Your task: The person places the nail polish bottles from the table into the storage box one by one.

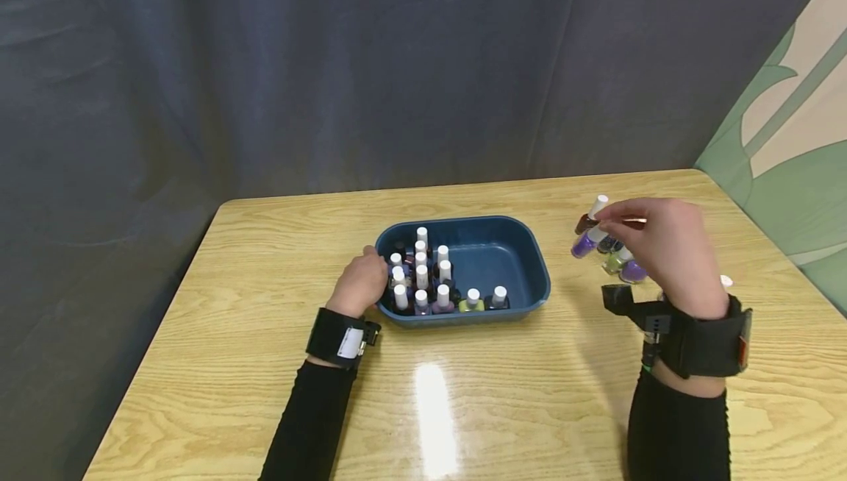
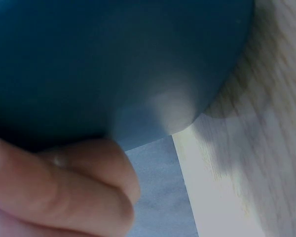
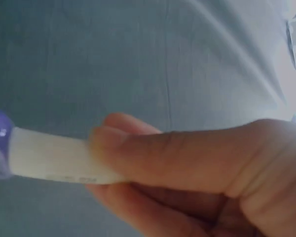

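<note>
My right hand pinches the white cap of a purple nail polish bottle, tilted and held above the table. Up close in the right wrist view, thumb and fingertips grip that cap; only part of the purple glass shows. At the left end of a blue plastic bin, my left hand holds the rim, its curled fingers against the wall in the left wrist view. Inside the bin, white-capped nail polish bottles stand upright along the left and front sides.
Beyond the bin's right end, more nail polish bottles stand on the wooden table, among them a dark red one, a green one and another purple one. My right hand partly hides this group. A dark cloth hangs behind the table.
</note>
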The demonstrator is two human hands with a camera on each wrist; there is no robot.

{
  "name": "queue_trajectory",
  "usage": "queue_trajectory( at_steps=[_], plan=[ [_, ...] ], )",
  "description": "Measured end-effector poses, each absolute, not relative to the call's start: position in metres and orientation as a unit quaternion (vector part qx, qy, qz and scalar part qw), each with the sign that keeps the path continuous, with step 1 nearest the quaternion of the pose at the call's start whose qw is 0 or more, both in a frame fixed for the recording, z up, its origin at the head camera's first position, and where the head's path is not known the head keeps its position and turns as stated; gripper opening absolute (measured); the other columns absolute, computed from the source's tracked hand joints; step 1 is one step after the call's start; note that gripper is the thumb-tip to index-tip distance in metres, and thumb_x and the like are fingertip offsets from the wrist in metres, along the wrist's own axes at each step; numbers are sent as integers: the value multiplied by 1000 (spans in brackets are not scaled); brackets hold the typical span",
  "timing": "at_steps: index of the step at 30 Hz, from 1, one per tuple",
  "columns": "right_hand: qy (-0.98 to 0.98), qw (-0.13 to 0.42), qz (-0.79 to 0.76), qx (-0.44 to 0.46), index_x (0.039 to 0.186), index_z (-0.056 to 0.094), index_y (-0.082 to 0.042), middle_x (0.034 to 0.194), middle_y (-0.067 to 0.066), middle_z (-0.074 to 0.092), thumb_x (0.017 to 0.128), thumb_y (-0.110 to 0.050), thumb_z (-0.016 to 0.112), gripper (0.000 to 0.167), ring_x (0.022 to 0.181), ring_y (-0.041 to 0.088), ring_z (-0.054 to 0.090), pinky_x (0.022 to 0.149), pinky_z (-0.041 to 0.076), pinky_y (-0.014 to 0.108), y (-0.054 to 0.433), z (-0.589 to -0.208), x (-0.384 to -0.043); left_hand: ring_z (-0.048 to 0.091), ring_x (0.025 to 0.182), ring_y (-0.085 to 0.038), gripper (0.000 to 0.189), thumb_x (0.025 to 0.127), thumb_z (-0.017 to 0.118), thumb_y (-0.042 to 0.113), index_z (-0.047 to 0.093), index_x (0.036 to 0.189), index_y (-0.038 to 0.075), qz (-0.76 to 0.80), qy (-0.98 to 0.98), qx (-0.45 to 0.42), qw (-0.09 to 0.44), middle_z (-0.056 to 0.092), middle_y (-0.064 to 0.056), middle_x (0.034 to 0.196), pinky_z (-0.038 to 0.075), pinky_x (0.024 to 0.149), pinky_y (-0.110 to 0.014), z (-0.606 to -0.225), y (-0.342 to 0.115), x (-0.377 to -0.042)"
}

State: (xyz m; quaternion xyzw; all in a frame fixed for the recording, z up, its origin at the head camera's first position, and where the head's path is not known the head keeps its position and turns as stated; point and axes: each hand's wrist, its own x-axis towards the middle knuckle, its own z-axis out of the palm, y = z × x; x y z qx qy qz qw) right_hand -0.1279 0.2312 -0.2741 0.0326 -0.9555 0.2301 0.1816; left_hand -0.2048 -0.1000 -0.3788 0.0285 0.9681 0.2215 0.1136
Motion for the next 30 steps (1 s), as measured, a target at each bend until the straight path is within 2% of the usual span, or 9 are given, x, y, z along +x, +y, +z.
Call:
queue_trajectory(
  at_steps=[2, 4, 7, 10, 21, 30],
  plan=[
    [-952, 180, 244, 46, 86, 72, -1, 84, 20, 69, 79, -3, 69, 8, 65, 27, 61, 50, 35, 14, 220, -274, -129, 61, 54, -25, 41, 100, 28, 17, 36, 125, -13, 218, 969, 30, 115, 62, -25, 81, 46, 47, -30, -378, -100, -205],
    [-950, 175, 249, 65, 86, 72, -2, 85, 18, 69, 79, -2, 68, 8, 66, 27, 62, 53, 40, 16, 210, -275, -131, 61, 53, -24, 42, 100, 28, 17, 35, 127, -14, 217, 969, 32, 116, 62, -25, 80, 47, 47, -30, -378, -100, -205],
    [-949, 159, 255, 90, 88, 71, -1, 87, 18, 69, 79, -2, 69, 10, 67, 25, 62, 58, 51, 33, 198, -277, -134, 61, 53, -24, 42, 100, 28, 17, 35, 127, -14, 217, 968, 33, 119, 62, -24, 80, 47, 47, -30, -378, -100, -205],
    [-950, 141, 253, 114, 90, 71, -1, 89, 18, 69, 79, -1, 68, 11, 76, 26, 64, 69, 52, 45, 188, -279, -135, 60, 52, -23, 41, 100, 27, 17, 35, 127, -13, 219, 968, 30, 122, 62, -24, 81, 46, 47, -29, -378, -99, -205],
    [-956, 46, 224, 183, 88, 72, -3, 87, 11, 70, 78, 2, 67, 12, 80, 23, 66, 74, 53, 42, 174, -288, -143, 60, 51, -23, 40, 100, 27, 17, 37, 124, -12, 228, 965, 25, 124, 61, -25, 84, 46, 47, -29, -379, -100, -205],
    [-954, -22, 218, 204, 87, 72, -6, 83, 7, 69, 80, 6, 62, 17, 73, 16, 63, 66, 52, 34, 172, -301, -154, 60, 51, -23, 37, 99, 29, 17, 39, 121, -12, 224, 967, 30, 117, 61, -25, 85, 46, 48, -29, -378, -101, -204]
  ],
)
